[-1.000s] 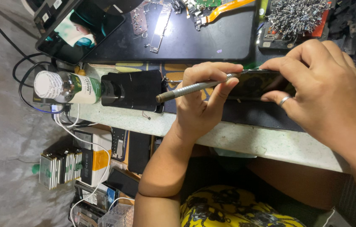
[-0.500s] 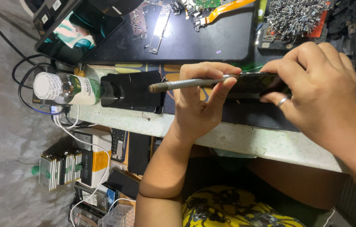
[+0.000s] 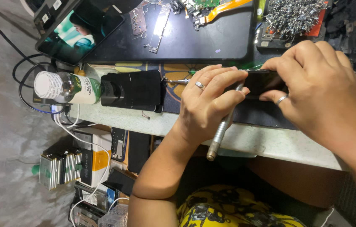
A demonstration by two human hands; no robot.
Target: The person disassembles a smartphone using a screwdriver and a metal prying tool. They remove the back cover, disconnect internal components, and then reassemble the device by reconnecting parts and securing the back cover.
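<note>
My left hand (image 3: 207, 105) wears a ring and grips a slim grey metal screwdriver (image 3: 219, 134). Its handle points down toward my body and its tip sits at the dark phone (image 3: 262, 82). Its fingers also rest on the phone's left end. Wrapped around the right part of that phone is my right hand (image 3: 316, 88), also ringed, which holds it over a dark work mat (image 3: 253, 113) on the table. The phone's middle is mostly hidden by both hands.
A black box (image 3: 133, 90) and a white-capped bottle (image 3: 66, 87) lie left of my hands. Behind them are a large dark mat (image 3: 178, 38) with small parts, a tablet (image 3: 79, 31) and a heap of screws (image 3: 291, 14). Cables and stacked boxes (image 3: 81, 164) sit below the table edge.
The screwdriver has swung from lying level with its handle to the left to pointing handle-down toward me. My left hand shifted a little with it; my right hand stayed on the phone.
</note>
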